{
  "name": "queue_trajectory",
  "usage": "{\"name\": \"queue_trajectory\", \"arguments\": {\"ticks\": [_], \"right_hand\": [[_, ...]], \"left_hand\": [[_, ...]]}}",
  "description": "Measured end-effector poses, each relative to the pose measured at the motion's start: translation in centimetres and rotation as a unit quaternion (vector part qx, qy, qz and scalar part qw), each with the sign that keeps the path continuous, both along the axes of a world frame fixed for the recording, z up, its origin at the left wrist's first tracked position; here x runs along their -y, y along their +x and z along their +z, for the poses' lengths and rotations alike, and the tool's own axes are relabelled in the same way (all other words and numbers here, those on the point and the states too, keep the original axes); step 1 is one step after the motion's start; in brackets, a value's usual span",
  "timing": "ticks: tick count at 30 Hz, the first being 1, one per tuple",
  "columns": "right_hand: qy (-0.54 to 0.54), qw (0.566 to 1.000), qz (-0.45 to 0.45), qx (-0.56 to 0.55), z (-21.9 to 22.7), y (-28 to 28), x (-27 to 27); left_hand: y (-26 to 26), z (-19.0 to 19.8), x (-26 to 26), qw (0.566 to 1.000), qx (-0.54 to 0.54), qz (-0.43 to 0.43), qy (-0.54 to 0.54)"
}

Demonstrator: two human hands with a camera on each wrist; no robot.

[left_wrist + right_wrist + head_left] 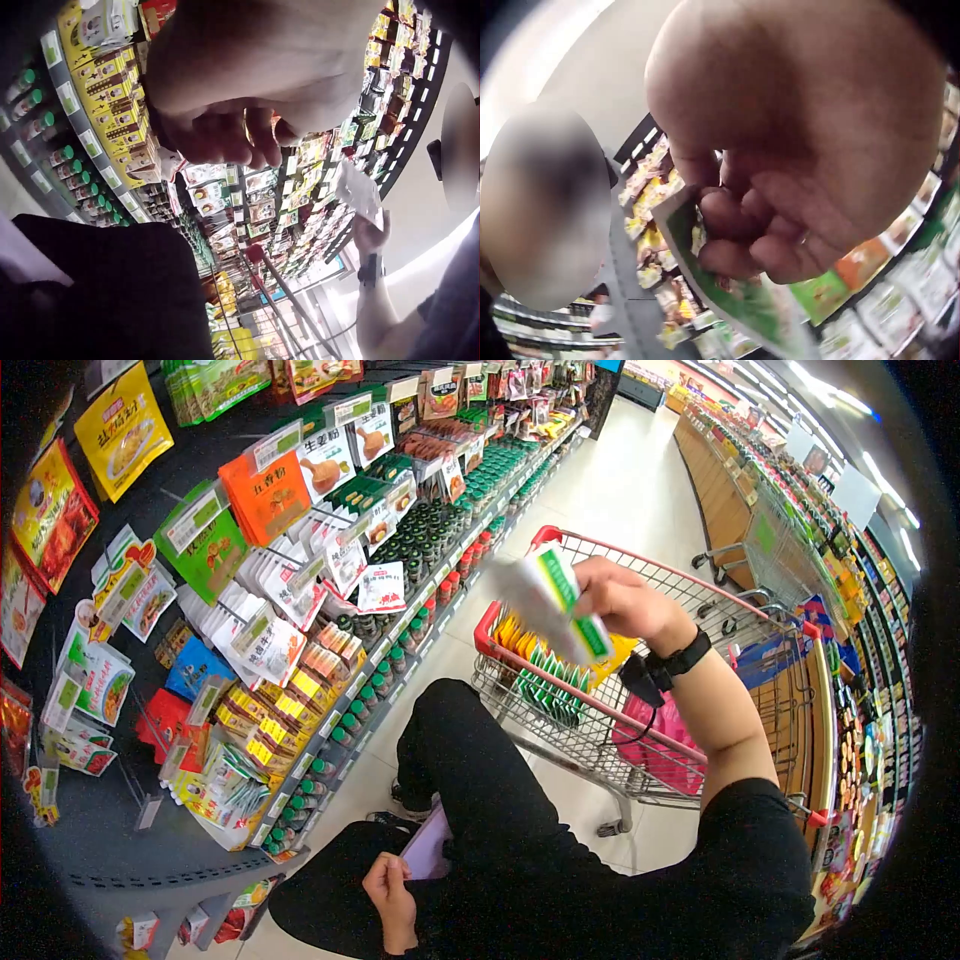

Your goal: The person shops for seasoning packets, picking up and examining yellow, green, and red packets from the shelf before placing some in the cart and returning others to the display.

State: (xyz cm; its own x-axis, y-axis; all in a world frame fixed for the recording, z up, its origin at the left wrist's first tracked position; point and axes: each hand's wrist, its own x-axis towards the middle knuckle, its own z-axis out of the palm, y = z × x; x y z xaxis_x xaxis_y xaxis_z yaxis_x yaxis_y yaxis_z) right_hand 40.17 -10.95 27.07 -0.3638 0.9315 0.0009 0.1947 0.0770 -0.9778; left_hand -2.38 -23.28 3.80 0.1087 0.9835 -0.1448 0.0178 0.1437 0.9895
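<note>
My right hand (625,600) pinches a flat white-and-green packet (560,595) by its edge, above the near end of a wire shopping cart (640,715) with red trim. Motion blurs the packet's far end. In the right wrist view, curled fingertips (739,259) press on the packet (682,232). My left hand (392,905) hovers low by my lap, its fingers loosely curled with nothing seen in them. Close to it in the head view, a flat purple object (428,845) lies against my black trousers; the left wrist view shows the purple object (34,259) apart from the fingers.
Yellow packets (515,640), green-and-white packets (550,690) and a pink package (660,740) are in the cart. On the left, a shelf holds hanging seasoning packets (265,490), small boxes (265,720) and green-capped jars (375,680). Another cart (800,560) stands behind at right.
</note>
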Motion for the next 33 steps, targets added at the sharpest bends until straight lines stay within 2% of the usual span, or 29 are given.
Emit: {"name": "queue_trajectory", "arguments": {"ticks": [1,2,3,4,6,7,8,10,11,12,14,15,16,18,20,21,22,24,26,27,28,30,31,33], "right_hand": [[0.092,0.993,0.072,-0.010,0.2,-2.1,-0.9],[0.112,0.987,0.114,-0.011,0.5,-4.4,-1.5],[0.132,0.979,0.157,-0.015,0.9,-6.7,-2.1],[0.079,0.982,0.169,-0.011,0.9,-8.9,-2.3],[0.280,0.933,0.201,0.104,-2.0,-11.9,-4.0],[0.345,0.907,0.236,0.047,-3.2,-14.1,-4.1],[0.406,0.873,0.271,-0.011,-4.3,-16.0,-3.8],[0.481,0.795,0.334,0.154,-5.7,-18.2,-2.5],[0.487,0.792,0.335,0.151,-7.3,-18.9,-2.5],[0.497,0.787,0.338,0.143,-8.9,-19.5,-3.1],[0.494,0.789,0.333,0.151,-10.2,-19.2,-4.5],[0.514,0.774,0.324,0.178,-10.8,-18.9,-4.9],[0.496,0.794,0.311,0.160,-11.1,-18.5,-5.3],[0.395,0.865,0.285,0.119,-10.9,-17.9,-6.0],[0.247,0.938,0.228,0.079,-12.5,-18.0,-7.2],[0.120,0.965,0.229,0.039,-11.6,-18.0,-7.6],[0.087,0.968,0.229,0.049,-12.1,-18.1,-8.2],[0.114,0.953,0.273,0.064,-14.1,-18.2,-9.2],[0.033,0.938,0.325,0.111,-15.0,-18.3,-9.6],[0.040,0.937,0.338,0.075,-16.1,-18.5,-9.6],[-0.002,0.924,0.370,0.101,-16.8,-18.6,-9.8],[-0.028,0.910,0.411,-0.040,-18.0,-19.1,-9.7],[-0.095,0.900,0.418,-0.073,-17.7,-19.2,-9.6],[-0.066,0.910,0.406,-0.055,-17.1,-18.9,-9.9]], "left_hand": [[0.1,0.2,0.0,1.000,0.016,0.002,-0.007],[0.4,0.1,-0.1,0.999,0.033,0.007,-0.012],[0.6,-0.2,-0.4,0.998,0.051,0.016,-0.016],[0.2,-2.5,-0.2,0.999,0.045,0.012,-0.020],[0.1,-6.9,0.2,0.973,0.173,0.048,-0.148],[1.1,-4.4,-0.4,0.955,0.269,-0.060,-0.114],[2.4,-1.1,-1.0,0.916,0.356,-0.167,-0.076],[3.9,1.7,-1.2,0.869,0.440,-0.176,-0.143],[4.0,2.2,-1.2,0.864,0.446,-0.162,-0.169],[3.6,1.1,-1.4,0.828,0.509,-0.172,-0.161],[0.7,-5.3,-0.9,0.796,0.538,-0.202,-0.188],[2.6,-0.3,-1.2,0.885,0.428,0.017,-0.183],[1.8,-1.0,-1.3,0.876,0.441,0.031,-0.194],[0.9,-1.7,-2.0,0.900,0.406,0.055,-0.149],[0.8,-2.0,-3.2,0.919,0.364,0.114,-0.101],[1.1,-1.1,-4.1,0.917,0.362,0.151,-0.075],[1.9,-0.2,-5.0,0.919,0.335,0.203,-0.046],[2.7,-0.7,-6.2,0.935,0.228,0.272,0.006],[4.1,-0.5,-6.9,0.937,0.166,0.307,0.022],[4.2,-0.1,-6.8,0.961,0.088,0.264,0.004],[5.6,0.2,-7.2,0.947,0.086,0.305,0.052],[7.0,1.2,-7.7,0.948,0.070,0.302,0.078],[7.2,1.2,-8.1,0.949,0.074,0.297,0.077],[7.3,1.3,-8.5,0.949,0.081,0.295,0.076]]}}
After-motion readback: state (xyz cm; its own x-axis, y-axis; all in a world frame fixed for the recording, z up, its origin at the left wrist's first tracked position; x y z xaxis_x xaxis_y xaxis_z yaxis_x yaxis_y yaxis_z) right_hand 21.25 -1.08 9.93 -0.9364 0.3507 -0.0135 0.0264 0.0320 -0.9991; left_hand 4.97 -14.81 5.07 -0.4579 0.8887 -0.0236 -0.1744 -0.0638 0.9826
